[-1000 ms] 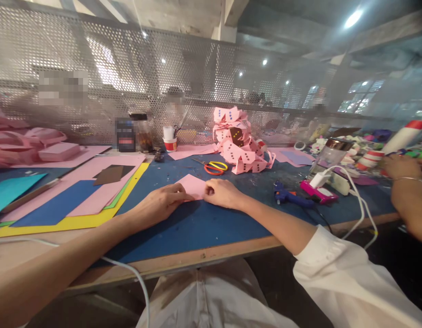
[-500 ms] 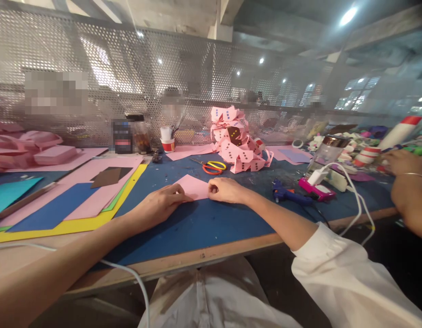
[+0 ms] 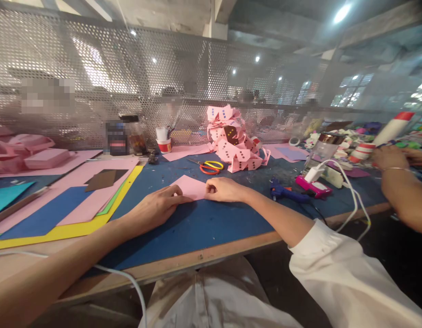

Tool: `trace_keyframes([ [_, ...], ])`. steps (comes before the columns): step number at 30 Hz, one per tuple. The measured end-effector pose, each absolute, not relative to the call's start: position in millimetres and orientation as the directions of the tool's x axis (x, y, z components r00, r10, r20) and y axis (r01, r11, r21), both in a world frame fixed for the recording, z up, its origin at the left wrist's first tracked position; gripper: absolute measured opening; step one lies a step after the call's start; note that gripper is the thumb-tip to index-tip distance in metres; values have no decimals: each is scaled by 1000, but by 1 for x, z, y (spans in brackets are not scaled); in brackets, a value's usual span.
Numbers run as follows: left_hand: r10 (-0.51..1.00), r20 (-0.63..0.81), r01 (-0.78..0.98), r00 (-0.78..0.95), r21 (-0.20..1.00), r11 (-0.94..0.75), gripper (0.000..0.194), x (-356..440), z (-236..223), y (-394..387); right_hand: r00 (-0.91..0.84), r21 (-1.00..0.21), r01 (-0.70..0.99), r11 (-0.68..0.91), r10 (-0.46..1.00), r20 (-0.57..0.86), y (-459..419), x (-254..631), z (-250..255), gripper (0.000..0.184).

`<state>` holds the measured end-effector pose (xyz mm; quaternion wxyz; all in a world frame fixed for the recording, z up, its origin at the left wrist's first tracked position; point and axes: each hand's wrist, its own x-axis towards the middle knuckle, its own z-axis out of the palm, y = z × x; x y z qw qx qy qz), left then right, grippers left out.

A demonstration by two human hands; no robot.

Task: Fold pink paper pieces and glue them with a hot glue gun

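A pink sheet of paper (image 3: pixel 190 187) lies on the blue work mat (image 3: pixel 197 232), one corner pointing away from me. My left hand (image 3: pixel 162 202) grips its left side, thumb and fingers bent together at the edge. At the right edge, my right hand (image 3: pixel 221 189) pinches the paper with curled fingers. Just beyond the sheet rest scissors (image 3: pixel 211 167) with red and yellow handles. Behind them stands a heap of folded pink paper pieces (image 3: pixel 236 141) marked with small dark and blue squares.
Coloured sheets (image 3: pixel 70 205) are stacked at left, beside pink paper boxes (image 3: pixel 47 158). On the right are a blue glue gun (image 3: pixel 287 191), a pink power strip (image 3: pixel 313 187) with a white cable, and a lidded jar (image 3: pixel 322 152). Another person's hands (image 3: pixel 391 157) work at far right.
The view has turned slightly, so most things sit a little further left. Both my hands keep their hold on the pink paper. The other person's arm at right has shifted, and a second hand shows.
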<state>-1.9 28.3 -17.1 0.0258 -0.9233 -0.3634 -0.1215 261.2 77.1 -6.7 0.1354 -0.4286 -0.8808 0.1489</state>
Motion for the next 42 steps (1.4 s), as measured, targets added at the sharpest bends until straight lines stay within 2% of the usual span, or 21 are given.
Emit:
trace_keyframes([
  [6, 622, 252, 643, 741, 2, -766, 44, 9, -11, 26, -584, -331, 737, 589, 802, 127, 79, 259, -10, 9],
  [10, 566, 248, 611, 787, -182, -770, 26, 28, -8, 23, -587, -328, 736, 593, 799, 127, 80, 259, -11, 11],
  [14, 555, 248, 607, 794, -296, -737, 26, 40, -10, 25, -577, -338, 739, 584, 806, 130, 80, 258, -11, 14],
  [18, 537, 248, 591, 806, -281, -756, 30, 40, -13, 28, -593, -352, 727, 589, 797, 110, 79, 260, -8, 13],
  [24, 564, 271, 616, 780, -169, -770, 28, 41, -15, 27, -608, -394, 707, 587, 789, 85, 80, 262, -5, 13],
  [31, 565, 259, 611, 784, -157, -776, 33, 43, -14, 28, -671, -530, 623, 574, 742, 15, 87, 276, 4, 17],
  [37, 563, 252, 607, 787, -157, -779, 36, 44, -11, 27, -681, -510, 627, 589, 732, 7, 87, 281, 7, 19],
  [42, 557, 236, 598, 796, -166, -784, 41, 45, -10, 27, -656, -446, 659, 606, 753, 52, 85, 275, 0, 15],
])
